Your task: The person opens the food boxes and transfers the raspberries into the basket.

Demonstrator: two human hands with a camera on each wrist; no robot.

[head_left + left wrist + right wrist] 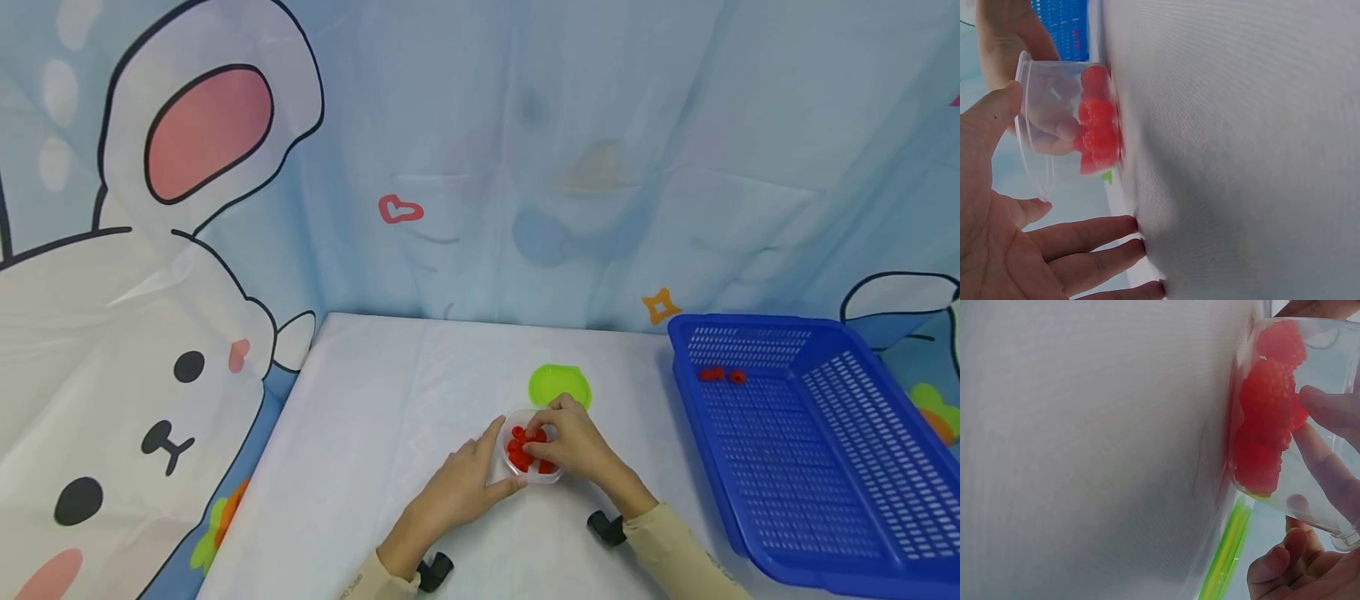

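A clear plastic cup (517,421) stands on the white table with several red raspberry-like pieces (1264,400) piled at its bottom. My left hand (467,483) holds the cup at its left side, thumb and index finger spread across the rim. Its other fingers (1094,265) reach straight down to the cloth. From the right, my right hand (573,437) dips thumb and index finger into the cup. Between these fingertips is one red raspberry (1299,412). Its remaining fingers curl outside the cup wall. A green lid (558,383) lies flat just behind the cup.
A blue basket (817,467) stands at the right of the table, with a few small red pieces (712,374) at its far left corner. A printed curtain (487,167) hangs along the table's back edge. White cloth (390,400) covers the table.
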